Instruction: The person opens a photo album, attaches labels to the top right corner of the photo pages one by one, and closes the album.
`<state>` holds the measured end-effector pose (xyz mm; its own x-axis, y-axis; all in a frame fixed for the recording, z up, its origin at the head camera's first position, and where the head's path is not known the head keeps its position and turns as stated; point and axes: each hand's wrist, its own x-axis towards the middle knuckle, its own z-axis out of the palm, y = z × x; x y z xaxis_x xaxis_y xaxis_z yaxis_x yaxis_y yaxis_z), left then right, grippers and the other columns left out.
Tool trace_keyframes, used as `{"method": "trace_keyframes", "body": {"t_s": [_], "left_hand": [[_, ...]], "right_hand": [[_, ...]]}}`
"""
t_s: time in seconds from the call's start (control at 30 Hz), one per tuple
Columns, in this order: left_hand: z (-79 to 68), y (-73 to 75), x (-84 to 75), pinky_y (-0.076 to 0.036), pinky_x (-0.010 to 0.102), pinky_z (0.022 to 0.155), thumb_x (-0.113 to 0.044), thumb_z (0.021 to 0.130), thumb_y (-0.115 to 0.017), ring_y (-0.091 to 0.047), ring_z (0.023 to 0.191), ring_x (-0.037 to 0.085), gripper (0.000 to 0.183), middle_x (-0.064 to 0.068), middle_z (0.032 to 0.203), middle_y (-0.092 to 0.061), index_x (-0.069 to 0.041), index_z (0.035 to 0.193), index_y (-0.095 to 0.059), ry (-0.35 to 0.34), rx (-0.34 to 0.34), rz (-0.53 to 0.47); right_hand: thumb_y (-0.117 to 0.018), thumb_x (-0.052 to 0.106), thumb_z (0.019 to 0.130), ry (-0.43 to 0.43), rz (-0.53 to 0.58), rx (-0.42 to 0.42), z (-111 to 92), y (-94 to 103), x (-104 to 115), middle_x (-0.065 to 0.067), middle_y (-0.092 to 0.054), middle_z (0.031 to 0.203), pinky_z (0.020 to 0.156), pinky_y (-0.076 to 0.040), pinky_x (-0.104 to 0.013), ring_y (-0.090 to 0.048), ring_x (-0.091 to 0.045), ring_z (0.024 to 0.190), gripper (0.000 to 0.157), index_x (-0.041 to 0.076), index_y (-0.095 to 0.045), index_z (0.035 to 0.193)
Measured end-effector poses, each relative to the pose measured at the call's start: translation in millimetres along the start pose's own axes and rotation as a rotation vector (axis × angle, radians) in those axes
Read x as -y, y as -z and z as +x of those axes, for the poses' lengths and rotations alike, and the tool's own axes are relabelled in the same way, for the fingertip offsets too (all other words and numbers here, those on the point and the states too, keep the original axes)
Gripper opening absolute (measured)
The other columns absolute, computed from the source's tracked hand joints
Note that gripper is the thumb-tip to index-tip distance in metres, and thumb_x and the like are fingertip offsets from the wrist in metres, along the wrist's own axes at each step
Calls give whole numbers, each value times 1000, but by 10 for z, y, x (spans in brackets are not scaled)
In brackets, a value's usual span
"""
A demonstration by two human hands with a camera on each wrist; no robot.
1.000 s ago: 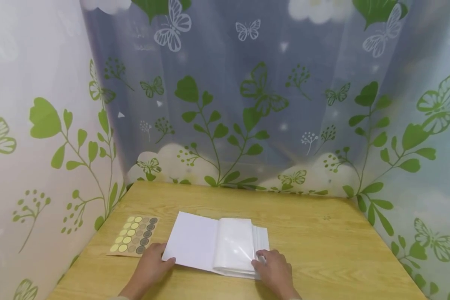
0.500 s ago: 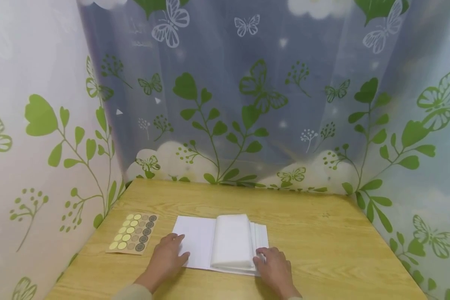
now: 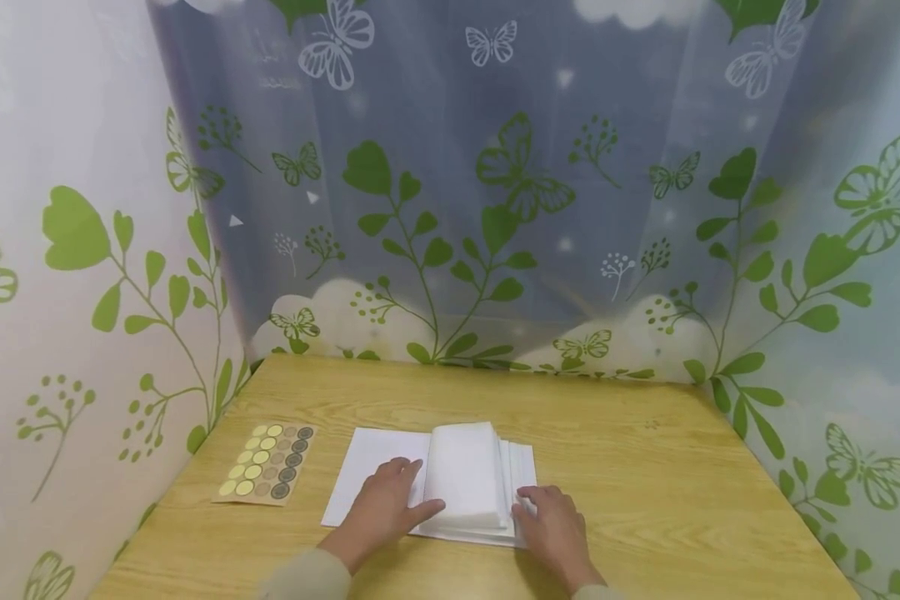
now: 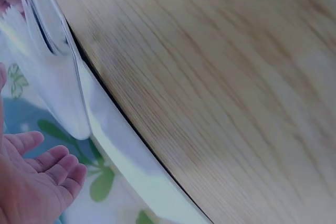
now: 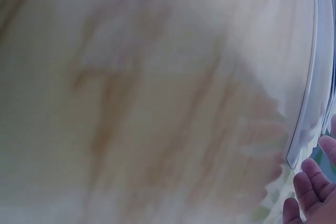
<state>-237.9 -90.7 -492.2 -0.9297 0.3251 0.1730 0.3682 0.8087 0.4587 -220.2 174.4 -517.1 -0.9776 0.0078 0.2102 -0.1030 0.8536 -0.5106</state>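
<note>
A small white album [image 3: 461, 479] lies spread open on the table, its blank left cover [image 3: 352, 475] flat and a thick stack of clear-sleeved pages [image 4: 58, 87] bulging on the right. My left hand [image 3: 382, 504] reaches over the inner part of that cover, fingers spread and thumb tip at the near left corner of the stack. The left wrist view shows its loosely bent fingers [image 4: 55, 169] beside the pages, holding nothing. At the album's right edge, my right hand [image 3: 555, 525] touches the stepped page edges with thumb and forefinger, its fingers loosely bent.
A sheet of round stickers [image 3: 262, 467], yellow, brown and dark grey, lies on the table left of the album. The wooden table [image 3: 667, 483] runs back to a curtain [image 3: 420, 125] printed with butterflies and leaves, which encloses it on three sides.
My left hand let go of the left cover's outer edge and moved right across it to the page stack. The upper page lost its glare and looks raised. The right hand stayed nearly still.
</note>
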Motion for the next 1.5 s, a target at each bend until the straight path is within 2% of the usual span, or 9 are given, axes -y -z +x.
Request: {"method": "trace_keyframes", "body": {"t_s": [0.2, 0.3, 0.57, 0.8, 1.17, 1.37, 1.5], "left_hand": [[75, -118, -149, -44, 54, 100, -56, 86, -69, -51, 122, 40, 80, 24, 131, -55, 5, 135, -54, -90, 10, 97], [100, -175, -228, -45, 53, 99, -58, 84, -70, -52, 121, 38, 82, 22, 131, -54, 4, 135, -54, -122, -1, 142], [163, -345, -406, -47, 49, 97, -62, 80, -72, -48, 126, 34, 87, 19, 137, -50, -2, 139, -52, -163, -15, 259], [193, -433, -456, -47, 46, 97, -62, 78, -74, -47, 128, 33, 88, 18, 139, -49, -7, 142, -50, -171, -22, 338], [217, -487, -452, -48, 45, 95, -58, 80, -75, -48, 127, 32, 83, 17, 137, -51, -8, 142, -51, -169, -14, 374], [211, -474, -436, -48, 44, 95, -55, 82, -74, -49, 125, 31, 78, 15, 134, -52, -8, 141, -53, -199, -7, 350], [213, -469, -407, -49, 44, 94, -53, 85, -72, -51, 122, 31, 73, 15, 131, -54, -7, 138, -54, -234, -41, 320]], "right_hand": [[-68, 17, 90, 74, 48, -26, 18, -12, 12, -19, -66, 108, 90, -47, -56, -59, -42, 104, 24, 3, -72, 109], [-67, 15, 91, 82, 71, -17, 22, -22, 18, -21, -65, 110, 94, -46, -56, -59, -43, 107, 23, 2, -71, 109], [-66, 11, 91, 112, 81, -14, 28, -52, 9, -21, -64, 114, 97, -45, -57, -58, -43, 110, 22, 1, -69, 109], [-65, 11, 91, 100, 86, 10, 32, -49, 18, -21, -64, 115, 97, -46, -57, -58, -42, 110, 22, 1, -70, 110], [-66, 10, 89, 110, 64, 5, 39, -56, 35, -20, -65, 113, 94, -47, -56, -58, -41, 106, 22, 1, -70, 108], [-67, 10, 88, 120, 56, 1, 44, -68, 30, -20, -66, 111, 94, -48, -55, -59, -41, 105, 21, 1, -71, 107], [-68, 10, 88, 132, 52, -2, 38, -66, 29, -20, -66, 111, 94, -48, -55, -59, -42, 106, 21, 1, -71, 106]]}}
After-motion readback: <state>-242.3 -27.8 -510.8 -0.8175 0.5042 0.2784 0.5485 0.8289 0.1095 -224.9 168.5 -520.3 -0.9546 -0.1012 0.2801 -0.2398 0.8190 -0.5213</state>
